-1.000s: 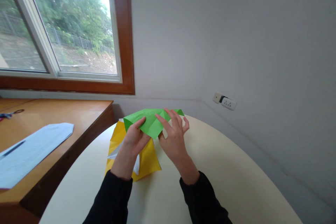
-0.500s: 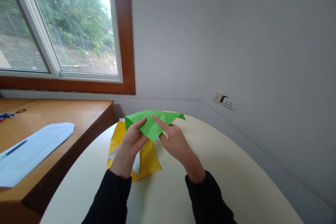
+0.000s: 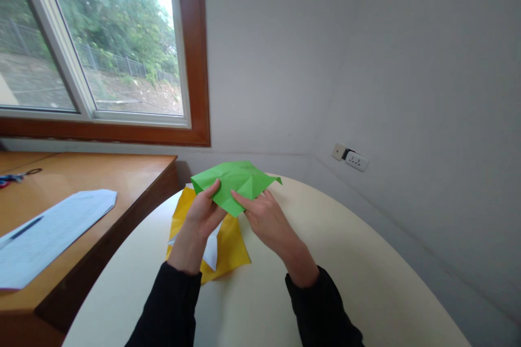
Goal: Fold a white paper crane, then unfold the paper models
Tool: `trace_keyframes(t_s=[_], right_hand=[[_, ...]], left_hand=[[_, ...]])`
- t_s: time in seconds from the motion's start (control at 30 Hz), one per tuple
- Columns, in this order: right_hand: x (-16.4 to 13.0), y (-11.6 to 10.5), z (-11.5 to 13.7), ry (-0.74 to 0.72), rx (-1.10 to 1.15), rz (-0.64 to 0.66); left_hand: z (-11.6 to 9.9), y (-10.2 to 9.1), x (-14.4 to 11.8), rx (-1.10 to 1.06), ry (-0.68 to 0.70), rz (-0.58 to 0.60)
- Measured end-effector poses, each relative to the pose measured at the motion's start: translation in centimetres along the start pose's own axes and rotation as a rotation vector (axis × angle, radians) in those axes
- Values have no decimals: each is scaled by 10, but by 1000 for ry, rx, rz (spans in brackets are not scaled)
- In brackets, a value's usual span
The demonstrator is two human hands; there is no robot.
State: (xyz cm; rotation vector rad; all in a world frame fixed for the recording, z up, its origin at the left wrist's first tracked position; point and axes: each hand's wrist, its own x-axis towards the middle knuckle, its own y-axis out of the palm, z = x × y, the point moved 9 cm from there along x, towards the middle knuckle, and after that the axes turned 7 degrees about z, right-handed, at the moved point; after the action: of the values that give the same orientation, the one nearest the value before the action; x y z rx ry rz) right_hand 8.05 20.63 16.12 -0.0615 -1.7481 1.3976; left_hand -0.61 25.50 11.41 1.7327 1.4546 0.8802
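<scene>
A sheet of green paper [image 3: 238, 178], creased and with its side corners bent down, is held up above the table. My left hand [image 3: 201, 211] grips it near the left, thumb on top and fingers underneath. At the near corner my right hand [image 3: 266, 218] pinches the paper, its thumb or index finger lying on the upper face and other fingers below, partly hidden. Beneath the hands, yellow paper [image 3: 232, 252] lies on the table, with a white folded piece [image 3: 211, 249] on it, partly covered by my left hand and wrist.
The round cream table [image 3: 260, 303] stands against the wall. To the left, a wooden desk [image 3: 134, 173] bears white paper sheets [image 3: 69, 233], a dark pen [image 3: 25, 227] and scissors [image 3: 20, 176]. A wall socket [image 3: 357, 161] is on the right, a window [image 3: 118, 38] at upper left.
The green paper has tilted so more of its upper face shows, and it has shifted slightly left. My right finger has slid down toward the near corner.
</scene>
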Motion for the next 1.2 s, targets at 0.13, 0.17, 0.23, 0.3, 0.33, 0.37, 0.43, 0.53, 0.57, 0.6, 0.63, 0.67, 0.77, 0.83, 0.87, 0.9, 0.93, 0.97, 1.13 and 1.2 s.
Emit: trace_keyframes(t_s=[0.13, 0.17, 0.23, 0.3, 0.33, 0.37, 0.43, 0.53, 0.57, 0.6, 0.63, 0.67, 0.77, 0.83, 0.87, 0.9, 0.93, 0.97, 1.13, 1.2], right_hand=[[0, -1, 4, -30, -35, 9], [-1, -2, 5, -39, -40, 10], [-1, -2, 8, -58, -43, 13], [-2, -3, 10, -74, -44, 9], [-2, -3, 12, -80, -45, 3], [-3, -4, 13, -86, -47, -5], [-5, -5, 16, -94, -50, -21], [-9, -4, 20, -97, -48, -32], [-11, -3, 21, -99, -44, -36], [-13, -2, 22, -101, -39, -40], [-15, -1, 23, -105, -34, -46], [-17, -1, 24, -110, -29, -53], [-21, -2, 27, -119, -24, -75], [-24, -5, 29, -119, -23, -86], [-25, -7, 29, -121, -19, -93], [-26, -8, 30, -126, -14, -102], [-28, -9, 31, -135, -7, -111], [-30, -10, 32, -145, 1, -121], [-44, -11, 33, -169, 41, -127], [-50, -13, 33, -175, 49, -137]], left_hand=[[-4, -2, -1, -27, -5, -14], [-6, -4, -1, -29, -2, -19], [-10, -7, 0, -30, 11, -24], [-15, -11, 2, -34, 31, -17], [-18, -13, 3, -37, 41, -14], [-21, -16, 3, -39, 51, -13], [-24, -21, 4, -46, 56, -19], [-25, -24, 4, -64, 45, -40], [-25, -25, 4, -67, 39, -51], [-24, -25, 3, -69, 35, -61], [-24, -26, 3, -70, 34, -72], [-25, -26, 2, -71, 37, -82], [-30, -27, 1, -86, 75, -103], [-35, -29, 0, -98, 103, -120], [-37, -31, -1, -102, 111, -128], [-38, -32, -1, -104, 116, -134], [-40, -33, -1, -106, 120, -138], [-41, -34, -2, -106, 124, -141], [-47, -43, 0, -118, 141, -127], [-52, -49, 0, -115, 162, -134]])
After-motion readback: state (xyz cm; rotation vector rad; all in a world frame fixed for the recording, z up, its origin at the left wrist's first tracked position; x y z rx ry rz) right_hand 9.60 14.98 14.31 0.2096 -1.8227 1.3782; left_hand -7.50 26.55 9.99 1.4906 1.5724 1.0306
